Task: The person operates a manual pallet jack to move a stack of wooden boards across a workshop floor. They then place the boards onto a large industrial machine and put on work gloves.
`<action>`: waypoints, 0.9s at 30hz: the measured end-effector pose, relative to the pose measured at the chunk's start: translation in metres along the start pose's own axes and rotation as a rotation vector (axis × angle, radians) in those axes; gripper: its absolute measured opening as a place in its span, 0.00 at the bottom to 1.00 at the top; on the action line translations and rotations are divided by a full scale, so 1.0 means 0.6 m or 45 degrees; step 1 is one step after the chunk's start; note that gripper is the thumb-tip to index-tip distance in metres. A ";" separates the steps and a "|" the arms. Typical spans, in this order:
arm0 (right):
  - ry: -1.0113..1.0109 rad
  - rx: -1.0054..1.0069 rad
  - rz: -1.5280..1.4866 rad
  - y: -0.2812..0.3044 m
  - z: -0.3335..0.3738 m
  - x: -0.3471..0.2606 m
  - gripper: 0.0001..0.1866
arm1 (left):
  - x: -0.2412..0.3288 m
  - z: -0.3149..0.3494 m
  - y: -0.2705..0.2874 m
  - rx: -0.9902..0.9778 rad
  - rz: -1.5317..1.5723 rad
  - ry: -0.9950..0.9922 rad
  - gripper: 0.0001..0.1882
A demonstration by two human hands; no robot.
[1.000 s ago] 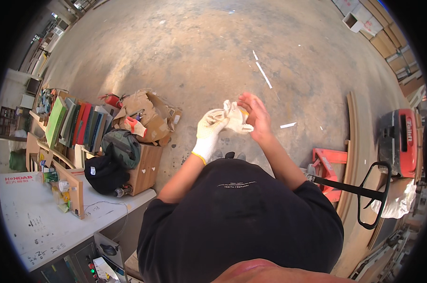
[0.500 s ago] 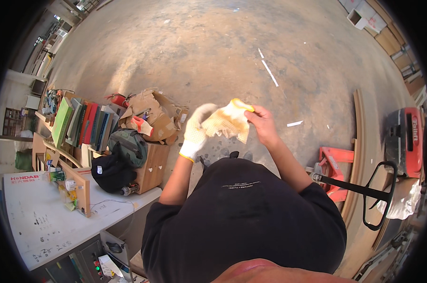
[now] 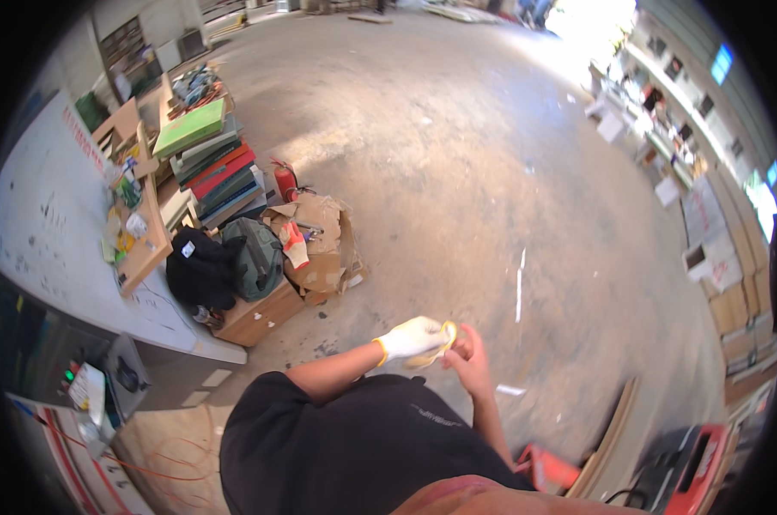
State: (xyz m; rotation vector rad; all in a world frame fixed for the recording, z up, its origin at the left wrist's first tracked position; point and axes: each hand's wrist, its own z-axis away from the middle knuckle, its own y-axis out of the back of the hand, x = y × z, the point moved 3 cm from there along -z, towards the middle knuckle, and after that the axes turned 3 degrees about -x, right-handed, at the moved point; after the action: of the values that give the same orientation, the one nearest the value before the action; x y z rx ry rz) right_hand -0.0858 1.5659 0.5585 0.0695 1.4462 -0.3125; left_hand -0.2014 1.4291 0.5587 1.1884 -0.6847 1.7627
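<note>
we stand over a bare concrete floor (image 3: 457,172) with both hands raised in front of our chest. our left hand (image 3: 412,338) already wears a white knit work glove with a yellow cuff (image 3: 406,336), and its fingers close on a second, crumpled pale glove with a yellow edge (image 3: 444,333), which sits between the two hands at about six o'clock of the view. our bare right hand (image 3: 467,359) is just beside it at its four o'clock, fingers loosely curled and touching the loose glove's edge; we cannot tell whether it pinches the fabric.

to pull this glove on well, we judge it best to hold the cuff open with the gloved hand, line up the thumb first, then slide the bare fingers straight in without bunching the knit.

at ten o'clock an open brown cardboard box (image 3: 324,245) on the floor holds scrap card and a pale item with red on it. beside it a low wooden crate (image 3: 255,316) carries a dark green backpack (image 3: 255,257) and a black bag (image 3: 198,266). a small red fire extinguisher (image 3: 284,178) stands behind the box.
</note>
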 end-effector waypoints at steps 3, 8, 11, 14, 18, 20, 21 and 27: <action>-0.069 0.024 0.428 0.012 -0.002 -0.018 0.25 | 0.015 0.009 0.012 -0.059 -0.727 -0.230 0.19; 0.161 -0.300 1.144 -0.013 -0.026 -0.045 0.21 | 0.043 0.025 0.020 -0.167 -0.985 -0.246 0.16; -0.065 -0.306 1.365 -0.026 -0.041 -0.033 0.17 | 0.046 0.030 0.041 0.069 -0.905 -0.201 0.17; -0.082 -0.128 1.497 -0.036 -0.049 -0.018 0.15 | 0.032 0.039 0.064 0.392 -0.950 -0.145 0.20; -0.162 0.154 1.332 -0.047 -0.048 0.017 0.15 | -0.019 0.050 0.057 0.123 -0.813 0.144 0.32; -0.076 0.177 1.247 -0.060 -0.044 0.032 0.14 | -0.045 0.053 0.035 -0.229 -0.516 0.262 0.45; 0.001 0.153 1.181 -0.068 -0.043 0.036 0.14 | -0.048 0.050 0.033 -0.156 -0.438 0.178 0.44; -0.222 0.005 0.555 -0.083 -0.048 0.043 0.22 | -0.076 0.013 0.028 -0.138 0.043 0.127 0.30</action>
State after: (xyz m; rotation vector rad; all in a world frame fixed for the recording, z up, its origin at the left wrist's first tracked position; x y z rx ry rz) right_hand -0.1239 1.5206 0.5362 0.3469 1.2199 0.0359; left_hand -0.2056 1.3989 0.5202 1.0146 -0.7352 1.7766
